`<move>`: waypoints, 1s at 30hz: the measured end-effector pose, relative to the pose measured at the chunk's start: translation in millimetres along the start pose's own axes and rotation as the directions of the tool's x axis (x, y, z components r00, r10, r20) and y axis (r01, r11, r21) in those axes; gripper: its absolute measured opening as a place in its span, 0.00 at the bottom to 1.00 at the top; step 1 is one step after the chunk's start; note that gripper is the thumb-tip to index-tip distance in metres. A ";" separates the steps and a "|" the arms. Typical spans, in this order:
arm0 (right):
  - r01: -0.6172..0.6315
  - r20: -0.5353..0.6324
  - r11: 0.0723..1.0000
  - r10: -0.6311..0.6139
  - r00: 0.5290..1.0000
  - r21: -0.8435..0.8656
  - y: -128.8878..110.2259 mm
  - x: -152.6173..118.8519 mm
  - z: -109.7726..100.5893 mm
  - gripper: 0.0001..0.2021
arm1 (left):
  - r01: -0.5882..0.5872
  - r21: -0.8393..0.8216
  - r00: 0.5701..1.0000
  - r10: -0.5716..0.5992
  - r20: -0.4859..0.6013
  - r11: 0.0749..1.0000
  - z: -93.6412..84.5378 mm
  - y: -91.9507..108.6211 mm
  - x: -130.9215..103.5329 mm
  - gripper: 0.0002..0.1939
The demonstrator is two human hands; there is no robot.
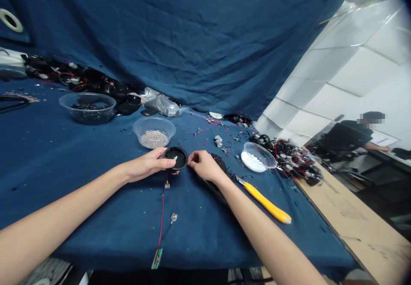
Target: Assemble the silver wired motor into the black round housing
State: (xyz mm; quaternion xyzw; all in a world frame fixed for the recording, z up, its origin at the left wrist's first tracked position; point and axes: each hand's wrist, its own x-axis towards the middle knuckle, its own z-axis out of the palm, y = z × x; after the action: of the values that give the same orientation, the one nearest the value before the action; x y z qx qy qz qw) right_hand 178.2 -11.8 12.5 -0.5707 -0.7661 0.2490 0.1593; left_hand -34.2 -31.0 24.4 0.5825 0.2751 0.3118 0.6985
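Note:
My left hand [149, 164] grips a round black cup-like part [180, 158], its thumb on a small white piece inside. Just right of the cup is my right hand [202, 164], fingers pinched together; what they hold, if anything, is too small to make out. Below the cup, a red wire [162, 216] runs down to a small green circuit board [157, 259] at the front edge. A small metal piece [174, 218] lies beside the wire. Small black parts [221, 163] are heaped on the cloth behind my right wrist, partly hidden by it.
A yellow-handled knife [266, 201] lies right of my right forearm. Clear bowls hold silvery bits [154, 139], white material [253, 161] and dark parts [88, 107]. Wired black parts pile up at the right [297, 161] and back left [105, 86]. A person [349, 135] sits far right.

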 end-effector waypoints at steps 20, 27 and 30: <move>-0.065 0.015 0.998 0.064 0.998 0.029 0.4 -0.9 0.2 0.11 | 0.032 0.012 0.999 -0.032 0.016 0.999 1.5 -0.1 -0.2 0.25; -0.037 0.007 0.999 0.037 0.999 0.024 -0.8 -3.2 -1.3 0.11 | 0.031 0.023 0.999 -0.031 0.010 0.999 1.8 -0.7 0.1 0.22; -0.018 0.001 0.999 0.018 1.000 0.026 -0.7 -3.6 -2.6 0.11 | 0.030 0.031 1.000 -0.030 0.007 0.999 1.2 -1.8 0.1 0.21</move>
State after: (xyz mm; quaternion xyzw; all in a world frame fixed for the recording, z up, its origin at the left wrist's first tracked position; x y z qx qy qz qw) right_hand 180.1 -14.9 15.2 -0.5754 -0.7577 0.2606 0.1643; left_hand -33.1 -31.9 22.8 0.5903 0.2858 0.2947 0.6950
